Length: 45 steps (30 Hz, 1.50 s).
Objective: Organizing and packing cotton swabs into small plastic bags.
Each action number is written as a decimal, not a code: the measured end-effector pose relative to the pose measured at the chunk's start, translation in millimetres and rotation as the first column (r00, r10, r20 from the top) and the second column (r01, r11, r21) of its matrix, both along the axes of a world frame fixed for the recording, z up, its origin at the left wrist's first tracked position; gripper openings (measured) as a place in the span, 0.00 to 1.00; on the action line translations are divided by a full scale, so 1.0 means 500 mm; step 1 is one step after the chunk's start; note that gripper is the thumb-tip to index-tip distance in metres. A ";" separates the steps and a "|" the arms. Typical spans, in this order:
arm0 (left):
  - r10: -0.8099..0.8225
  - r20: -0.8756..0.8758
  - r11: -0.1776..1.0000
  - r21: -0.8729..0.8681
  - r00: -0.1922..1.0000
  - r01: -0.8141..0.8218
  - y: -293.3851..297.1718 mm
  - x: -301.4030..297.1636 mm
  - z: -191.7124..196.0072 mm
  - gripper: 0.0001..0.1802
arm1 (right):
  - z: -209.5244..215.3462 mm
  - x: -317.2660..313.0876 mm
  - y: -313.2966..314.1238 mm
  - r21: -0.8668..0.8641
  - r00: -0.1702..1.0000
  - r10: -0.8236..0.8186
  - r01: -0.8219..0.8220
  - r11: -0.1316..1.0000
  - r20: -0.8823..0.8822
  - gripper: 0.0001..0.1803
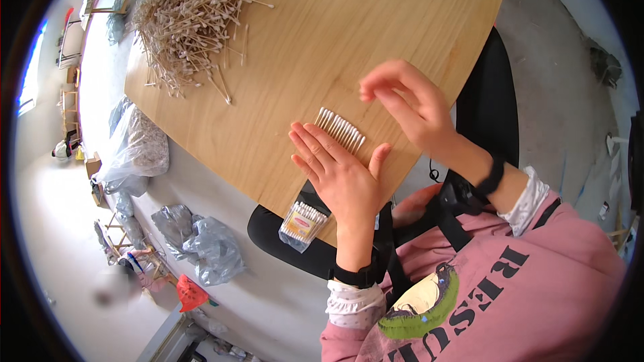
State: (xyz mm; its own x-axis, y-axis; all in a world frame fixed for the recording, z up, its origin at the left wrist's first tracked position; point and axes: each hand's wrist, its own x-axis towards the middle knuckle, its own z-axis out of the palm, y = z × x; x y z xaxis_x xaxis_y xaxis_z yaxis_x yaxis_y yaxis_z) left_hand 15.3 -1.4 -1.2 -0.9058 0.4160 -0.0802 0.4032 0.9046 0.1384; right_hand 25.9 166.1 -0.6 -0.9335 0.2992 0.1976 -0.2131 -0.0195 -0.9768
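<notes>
We note one short row of swabs [340, 130] aligned under flat, spread left hand [339, 174]; right hand [409, 104] loose, empty; large swab pile [188, 23] remains unsorted

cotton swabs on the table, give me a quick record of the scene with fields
surface: wooden table
left hand: left hand flat, palm down, fingertips at the near end of the swab row
right hand: right hand raised just beyond the row, fingers loosely curled, holding nothing visible
swab row: row of cotton swabs laid side by side between the hands
loose stock: large pile of swabs at the table's far left
packed: clear packet of swabs at the near table edge
off table: plastic bags on the floor
</notes>
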 end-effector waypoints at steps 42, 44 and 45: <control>0.013 0.034 0.987 0.160 0.999 -0.018 -0.004 0.041 -0.005 0.66 | 0.067 -0.121 -0.020 0.755 0.761 0.264 -0.639 0.147 0.593 0.05; 0.021 0.030 0.986 0.167 0.999 -0.026 -0.002 0.043 -0.003 0.66 | 0.070 -0.116 -0.013 0.772 0.774 0.274 -0.619 0.140 0.571 0.05; 0.017 0.031 0.986 0.168 0.999 -0.022 0.000 0.042 -0.003 0.66 | 0.073 -0.113 0.000 0.772 0.775 0.270 -0.619 0.141 0.572 0.05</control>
